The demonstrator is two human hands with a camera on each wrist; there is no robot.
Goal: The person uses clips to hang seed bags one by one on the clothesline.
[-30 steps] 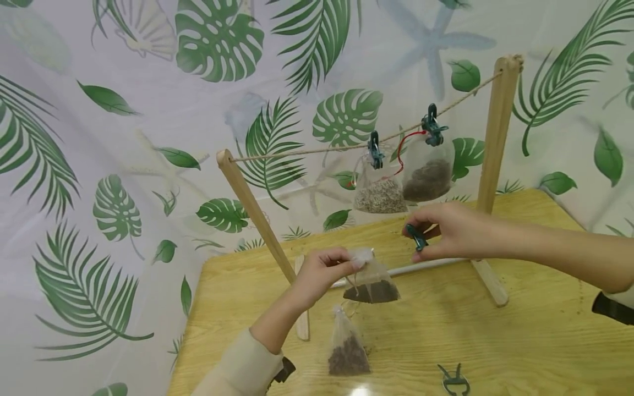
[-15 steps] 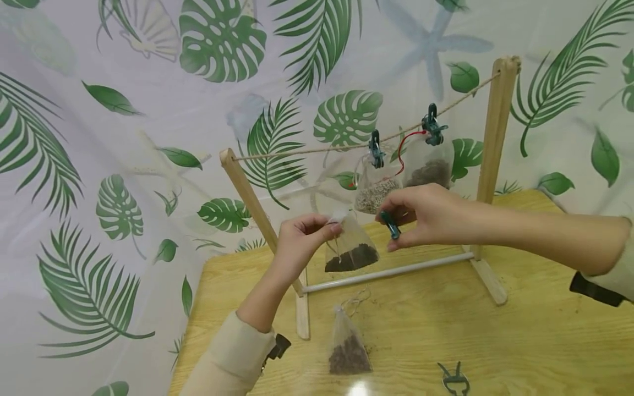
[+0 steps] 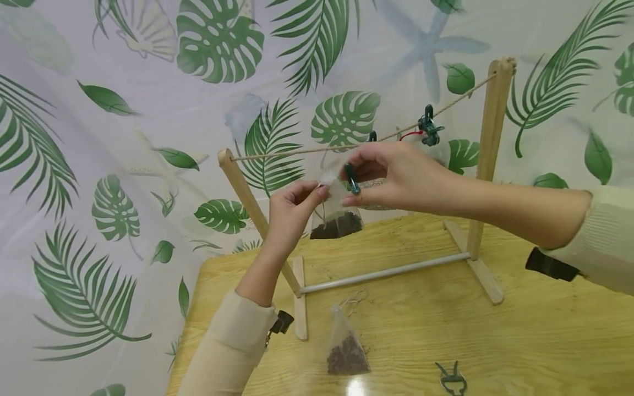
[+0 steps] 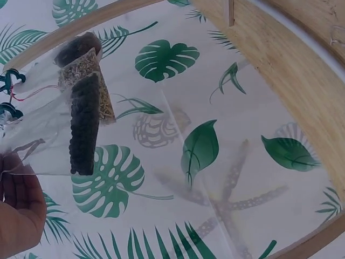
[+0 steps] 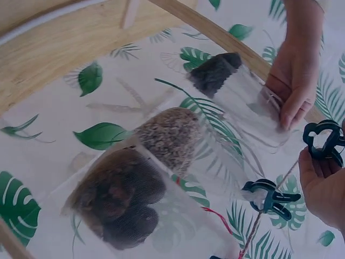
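Observation:
My left hand pinches the gathered top of a sheer drawstring pouch with dark contents in its bottom. The pouch hangs just under the rope, near its left half. Between the thumb and fingers of my right hand is a dark green plant clip, close to the pouch's top. Behind that hand, two more sheer pouches hang clipped to the rope, mostly hidden in the head view. The right wrist view shows one with pale grainy contents and one with dark lumps.
A wooden stand with a white crossbar carries the rope. Another sheer pouch with dark brown contents lies on the wood-grain table. Another dark green clip lies at the front. Leaf-print cloth hangs behind.
Both hands have risen toward the rope and shifted left, bringing the held pouch and clip up off the table area. The right hand now covers most of the hanging pouches.

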